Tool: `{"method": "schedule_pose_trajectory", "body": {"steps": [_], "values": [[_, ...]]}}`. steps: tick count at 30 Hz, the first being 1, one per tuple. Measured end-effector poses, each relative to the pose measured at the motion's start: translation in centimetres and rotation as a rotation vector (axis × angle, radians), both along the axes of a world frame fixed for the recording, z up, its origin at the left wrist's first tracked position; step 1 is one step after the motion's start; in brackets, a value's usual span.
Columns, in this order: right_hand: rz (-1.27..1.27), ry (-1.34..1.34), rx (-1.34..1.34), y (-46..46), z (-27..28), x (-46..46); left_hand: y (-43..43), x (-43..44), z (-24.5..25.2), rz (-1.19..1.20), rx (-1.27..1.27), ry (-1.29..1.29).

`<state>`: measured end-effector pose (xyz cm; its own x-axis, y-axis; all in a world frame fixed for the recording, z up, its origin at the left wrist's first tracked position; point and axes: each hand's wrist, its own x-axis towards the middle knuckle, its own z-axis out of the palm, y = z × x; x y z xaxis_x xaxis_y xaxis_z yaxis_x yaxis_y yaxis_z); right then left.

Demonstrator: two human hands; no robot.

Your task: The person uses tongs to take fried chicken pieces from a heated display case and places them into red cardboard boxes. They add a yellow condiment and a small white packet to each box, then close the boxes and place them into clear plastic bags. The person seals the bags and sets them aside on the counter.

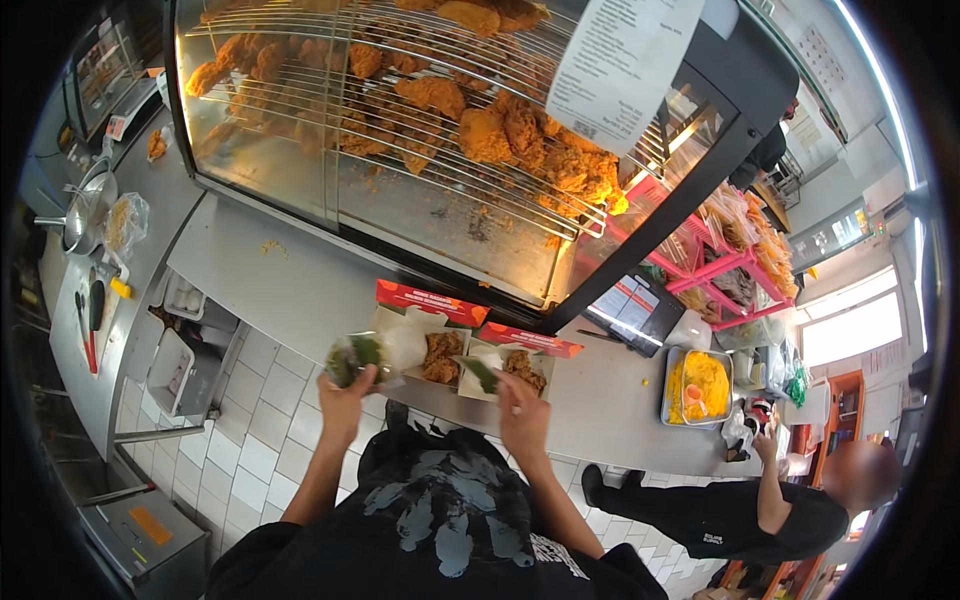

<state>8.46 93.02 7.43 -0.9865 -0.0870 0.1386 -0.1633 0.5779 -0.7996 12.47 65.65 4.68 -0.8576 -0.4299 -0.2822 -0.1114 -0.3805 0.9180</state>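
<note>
My left hand (343,405) holds up a clear plastic container or bag of green pieces (354,358), perhaps leaves or sliced vegetable. A flat green piece (480,373) is pinched in the fingers of my right hand (523,412), above the right-hand open cardboard box (472,388). Pieces of brown fried chicken (526,367) lie in that box beside white paper. The left-hand open box (388,321) has more fried chicken (442,357) and white paper in it. Both boxes have raised red lids bearing writing and stand side by side near the counter's front edge.
Behind the boxes rises a glass display warmer (262,176) with fried chicken on wire racks. A tablet (634,309) and a tray of yellow food (701,386) sit to the right. Tongs (96,307) lie on the left counter (142,292). A co-worker (750,517) stands at right.
</note>
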Motion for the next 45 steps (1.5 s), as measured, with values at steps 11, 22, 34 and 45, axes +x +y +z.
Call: {"method": "schedule_pose_trajectory", "body": {"steps": [11,22,34,45], "values": [[0.426,0.288,0.571,-13.3,-5.1,-6.5,-3.5,2.6,3.1,0.166,-0.206,0.054],[0.322,-0.513,-0.381,-2.8,1.5,-2.7,4.6,-1.6,1.0,-0.460,-0.352,0.167],[0.100,0.386,0.375,4.7,-3.5,-4.3,6.9,-1.8,1.9,-0.489,-0.047,0.026],[0.214,0.162,0.421,2.1,-4.5,-4.7,4.9,0.2,1.8,-0.263,-0.199,-0.017]]}}
